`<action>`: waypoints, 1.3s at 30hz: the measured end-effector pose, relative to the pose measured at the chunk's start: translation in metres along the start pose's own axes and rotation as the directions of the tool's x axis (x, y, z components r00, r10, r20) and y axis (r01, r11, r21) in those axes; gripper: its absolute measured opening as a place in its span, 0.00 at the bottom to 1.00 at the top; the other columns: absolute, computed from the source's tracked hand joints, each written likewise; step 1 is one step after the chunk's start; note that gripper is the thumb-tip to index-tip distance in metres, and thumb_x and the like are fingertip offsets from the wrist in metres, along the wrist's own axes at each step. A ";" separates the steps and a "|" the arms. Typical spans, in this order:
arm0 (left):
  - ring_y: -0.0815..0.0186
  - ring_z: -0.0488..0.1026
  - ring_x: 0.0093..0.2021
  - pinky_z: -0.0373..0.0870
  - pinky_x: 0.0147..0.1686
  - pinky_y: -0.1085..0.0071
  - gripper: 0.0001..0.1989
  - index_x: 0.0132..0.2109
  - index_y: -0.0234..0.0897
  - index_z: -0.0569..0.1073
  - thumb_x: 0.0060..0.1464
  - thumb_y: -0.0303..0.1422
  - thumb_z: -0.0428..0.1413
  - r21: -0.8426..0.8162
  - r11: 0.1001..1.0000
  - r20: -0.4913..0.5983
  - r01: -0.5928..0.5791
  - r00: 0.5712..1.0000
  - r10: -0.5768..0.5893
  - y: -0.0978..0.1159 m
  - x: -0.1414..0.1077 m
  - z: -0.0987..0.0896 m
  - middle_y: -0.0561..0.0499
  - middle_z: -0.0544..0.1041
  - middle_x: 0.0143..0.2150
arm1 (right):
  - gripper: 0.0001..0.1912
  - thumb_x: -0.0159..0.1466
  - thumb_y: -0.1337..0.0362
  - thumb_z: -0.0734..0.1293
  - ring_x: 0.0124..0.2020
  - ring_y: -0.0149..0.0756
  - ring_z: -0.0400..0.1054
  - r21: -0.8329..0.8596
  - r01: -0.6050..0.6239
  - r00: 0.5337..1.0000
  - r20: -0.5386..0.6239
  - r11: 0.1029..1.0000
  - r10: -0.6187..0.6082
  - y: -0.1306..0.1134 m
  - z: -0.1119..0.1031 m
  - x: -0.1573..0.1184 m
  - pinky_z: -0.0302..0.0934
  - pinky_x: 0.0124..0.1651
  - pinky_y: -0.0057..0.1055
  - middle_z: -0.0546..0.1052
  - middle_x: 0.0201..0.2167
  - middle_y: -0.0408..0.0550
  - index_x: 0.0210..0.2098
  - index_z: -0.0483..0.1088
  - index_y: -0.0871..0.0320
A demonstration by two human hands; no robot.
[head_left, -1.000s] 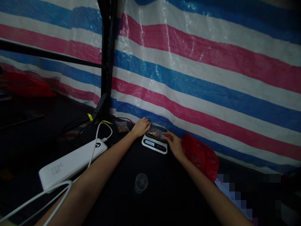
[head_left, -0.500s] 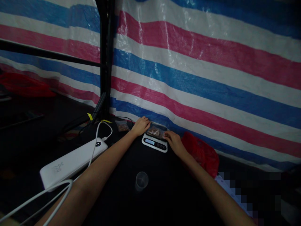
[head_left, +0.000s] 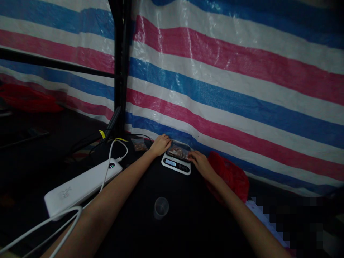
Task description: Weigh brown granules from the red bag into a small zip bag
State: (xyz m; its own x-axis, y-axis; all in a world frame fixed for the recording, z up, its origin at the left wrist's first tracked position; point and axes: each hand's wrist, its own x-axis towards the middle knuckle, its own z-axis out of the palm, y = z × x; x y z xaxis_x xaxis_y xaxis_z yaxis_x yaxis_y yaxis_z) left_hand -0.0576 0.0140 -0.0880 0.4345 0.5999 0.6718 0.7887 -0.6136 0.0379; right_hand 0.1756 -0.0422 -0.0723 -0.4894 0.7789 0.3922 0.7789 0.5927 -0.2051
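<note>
A small white kitchen scale point(head_left: 176, 166) with a lit display lies on the black surface, by the striped sheet. On its dark platform rests a clear plastic bag point(head_left: 177, 152) of small brown pieces. My left hand point(head_left: 160, 144) lies against the scale's far left corner, fingers stretched forward; their tips are partly hidden. My right hand point(head_left: 200, 162) is at the right end of the bag, with bent fingers and thumb closed on its edge, as far as the dim light shows. A second bag of brown pieces point(head_left: 139, 145) lies left of my left hand.
A clear plastic cup point(head_left: 161, 208) stands in front of the scale. A white power bank point(head_left: 80, 186) with a white cable point(head_left: 110, 157) lies left. Red plastic bag material point(head_left: 233, 179) is beside my right forearm. A black metal post point(head_left: 122, 71) rises behind.
Both hands stay at the scale. The bag looks flatter on the platform, and my right fingertips have shifted very slightly. The view has tilted a little.
</note>
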 end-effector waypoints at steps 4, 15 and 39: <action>0.64 0.62 0.37 0.60 0.39 0.66 0.16 0.31 0.33 0.70 0.59 0.32 0.41 0.014 1.000 0.003 0.000 1.000 0.000 0.000 0.000 -0.001 0.47 0.69 0.32 | 0.08 0.60 0.68 0.59 0.38 0.35 0.65 -0.019 -0.019 1.000 0.012 1.000 0.019 0.000 -0.001 0.001 0.59 0.42 0.32 0.69 0.35 0.48 0.37 0.68 0.59; 0.63 0.62 0.38 0.60 0.40 0.65 0.15 0.31 0.33 0.70 0.59 0.32 0.41 0.007 1.000 -0.005 0.024 1.000 -0.024 -0.002 0.000 0.001 0.47 0.69 0.32 | 0.09 0.55 0.62 0.63 0.30 0.34 0.68 0.422 -0.155 0.986 0.005 0.893 0.169 0.007 -0.011 -0.004 0.62 0.37 0.32 0.73 0.32 0.48 0.34 0.69 0.60; 0.64 0.62 0.36 0.59 0.39 0.67 0.15 0.31 0.33 0.71 0.59 0.31 0.41 0.027 0.999 -0.027 0.044 0.999 -0.043 -0.004 -0.001 0.000 0.48 0.69 0.31 | 0.18 0.51 0.52 0.65 0.36 0.42 0.70 0.271 -0.411 0.884 -0.113 0.870 0.453 0.087 -0.110 -0.114 0.64 0.40 0.35 0.75 0.34 0.50 0.35 0.70 0.57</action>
State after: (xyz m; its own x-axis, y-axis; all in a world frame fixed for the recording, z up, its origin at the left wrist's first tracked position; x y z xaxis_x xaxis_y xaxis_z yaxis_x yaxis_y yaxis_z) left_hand -0.0607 0.0157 -0.0891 0.3879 0.6118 0.6894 0.8185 -0.5725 0.0475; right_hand 0.3420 -0.1018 -0.0359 -0.0360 0.9341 0.3553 0.7729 0.2513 -0.5826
